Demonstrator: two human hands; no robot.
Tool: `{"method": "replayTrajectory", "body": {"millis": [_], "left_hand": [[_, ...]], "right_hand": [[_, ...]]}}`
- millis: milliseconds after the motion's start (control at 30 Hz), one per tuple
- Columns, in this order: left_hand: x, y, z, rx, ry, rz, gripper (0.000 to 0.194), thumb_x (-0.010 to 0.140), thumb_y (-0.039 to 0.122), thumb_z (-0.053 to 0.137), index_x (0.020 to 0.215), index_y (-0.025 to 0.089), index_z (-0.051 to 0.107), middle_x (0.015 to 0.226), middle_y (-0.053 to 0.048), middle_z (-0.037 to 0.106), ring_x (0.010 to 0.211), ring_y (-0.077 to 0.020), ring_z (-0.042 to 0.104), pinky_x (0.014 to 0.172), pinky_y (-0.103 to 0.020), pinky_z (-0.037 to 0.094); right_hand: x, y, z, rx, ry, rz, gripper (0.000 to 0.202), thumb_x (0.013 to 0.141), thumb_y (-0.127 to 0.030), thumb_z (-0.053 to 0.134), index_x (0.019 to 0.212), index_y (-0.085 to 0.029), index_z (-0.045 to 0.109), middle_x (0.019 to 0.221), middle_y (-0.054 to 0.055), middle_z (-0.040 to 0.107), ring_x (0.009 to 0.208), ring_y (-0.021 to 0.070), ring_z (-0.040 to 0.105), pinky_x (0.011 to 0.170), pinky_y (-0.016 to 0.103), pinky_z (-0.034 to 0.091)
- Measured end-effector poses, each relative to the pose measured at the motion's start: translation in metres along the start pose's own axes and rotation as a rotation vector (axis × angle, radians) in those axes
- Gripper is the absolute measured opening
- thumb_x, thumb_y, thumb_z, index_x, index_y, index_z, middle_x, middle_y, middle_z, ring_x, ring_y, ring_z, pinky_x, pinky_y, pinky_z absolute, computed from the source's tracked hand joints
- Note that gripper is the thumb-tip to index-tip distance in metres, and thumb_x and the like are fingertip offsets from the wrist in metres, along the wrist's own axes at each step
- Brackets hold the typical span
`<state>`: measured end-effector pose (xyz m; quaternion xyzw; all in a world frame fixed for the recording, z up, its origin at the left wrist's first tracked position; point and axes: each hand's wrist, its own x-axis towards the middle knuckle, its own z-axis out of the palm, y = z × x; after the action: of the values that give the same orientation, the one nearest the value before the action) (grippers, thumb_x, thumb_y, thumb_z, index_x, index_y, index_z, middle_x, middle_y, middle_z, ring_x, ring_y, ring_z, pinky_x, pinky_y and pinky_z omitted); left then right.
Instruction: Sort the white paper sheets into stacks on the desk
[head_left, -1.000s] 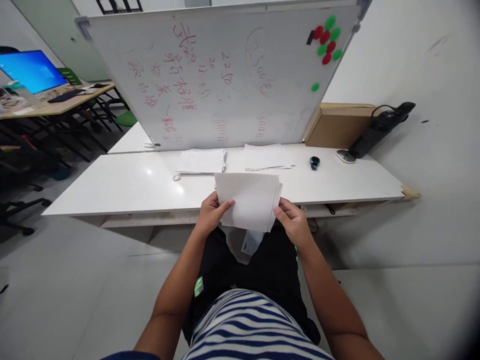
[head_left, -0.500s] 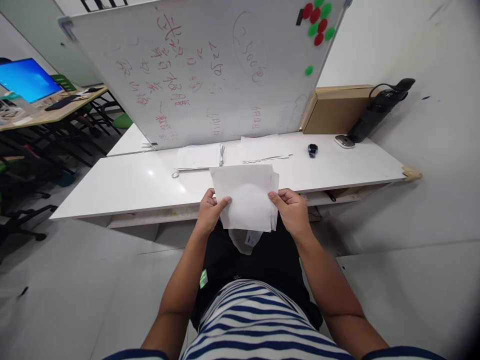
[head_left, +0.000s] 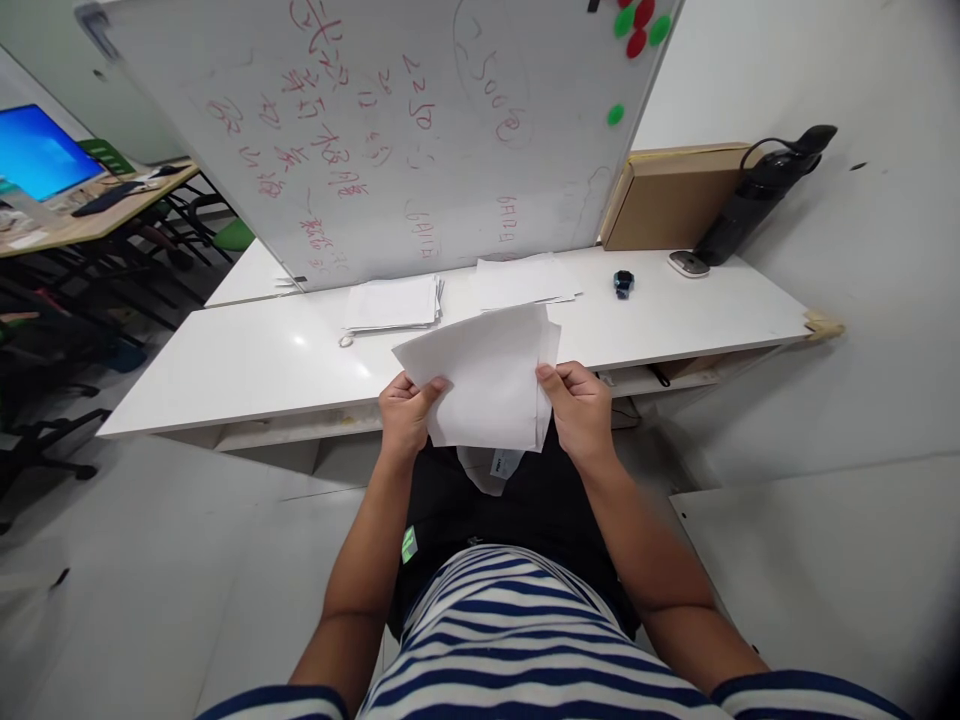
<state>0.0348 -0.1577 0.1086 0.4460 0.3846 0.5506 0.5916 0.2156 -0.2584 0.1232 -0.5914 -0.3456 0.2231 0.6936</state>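
Note:
Several sheets of white paper (head_left: 491,385) are held up in front of the counter edge, between my two hands. My left hand (head_left: 407,412) pinches their left side, thumb on top and fingers behind. On the right side, my right hand (head_left: 581,405) grips the sheets the same way. The top sheet bends up at its upper left corner, and the edges of other sheets stick out unevenly at the right. Beyond them on the counter lie a left paper stack (head_left: 394,303) and a right paper stack (head_left: 525,281).
The white counter (head_left: 247,360) carries a small ring-shaped item (head_left: 346,341), a watch (head_left: 623,284), a computer mouse (head_left: 688,263), a cardboard box (head_left: 679,200) and a black bottle (head_left: 765,200). A whiteboard (head_left: 442,130) leans behind the stacks. A monitor (head_left: 49,150) stands far left.
My left hand has moved a little left, and the sheets' left side now bends and fans out. My right hand keeps its grip. The view has shifted slightly.

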Motion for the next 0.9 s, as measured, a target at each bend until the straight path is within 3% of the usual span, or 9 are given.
{"method": "replayTrajectory", "body": {"millis": [133,300,667,900], "left_hand": [[-0.003,0.006,-0.003,0.019,0.027,0.057,0.035,0.053,0.039,0.085,0.071,0.015,0.067,0.068,-0.001,0.067,0.061,-0.0122,0.060,0.058,-0.025,0.049],[-0.001,0.007,-0.007,0.053,0.019,0.072,0.033,0.055,0.040,0.085,0.066,0.015,0.065,0.064,0.000,0.063,0.061,-0.0120,0.059,0.057,-0.023,0.047],[0.001,0.000,-0.011,0.103,-0.037,0.032,0.033,0.064,0.045,0.078,0.076,0.015,0.070,0.073,-0.003,0.067,0.066,-0.0134,0.060,0.061,-0.024,0.047],[0.006,-0.003,-0.019,0.151,-0.064,-0.031,0.045,0.067,0.050,0.075,0.052,0.016,0.049,0.050,0.004,0.043,0.047,-0.0072,0.040,0.044,-0.019,0.032]], "right_hand": [[-0.002,-0.007,0.001,-0.047,0.016,-0.046,0.033,0.077,-0.050,0.066,0.065,-0.020,0.059,0.057,-0.003,0.051,0.055,0.0114,0.046,0.053,0.024,0.038],[0.000,-0.005,0.004,-0.009,0.009,0.003,0.034,0.077,-0.053,0.065,0.067,-0.020,0.060,0.059,-0.002,0.055,0.058,0.0133,0.050,0.053,0.025,0.041],[-0.001,-0.004,0.008,0.015,-0.137,0.041,0.034,0.080,-0.052,0.061,0.092,-0.020,0.067,0.082,0.004,0.069,0.078,0.0199,0.063,0.063,0.029,0.049],[0.000,0.004,0.008,-0.026,-0.128,0.031,0.033,0.081,-0.050,0.060,0.091,-0.019,0.067,0.082,0.004,0.070,0.077,0.0198,0.063,0.063,0.029,0.048]]}}
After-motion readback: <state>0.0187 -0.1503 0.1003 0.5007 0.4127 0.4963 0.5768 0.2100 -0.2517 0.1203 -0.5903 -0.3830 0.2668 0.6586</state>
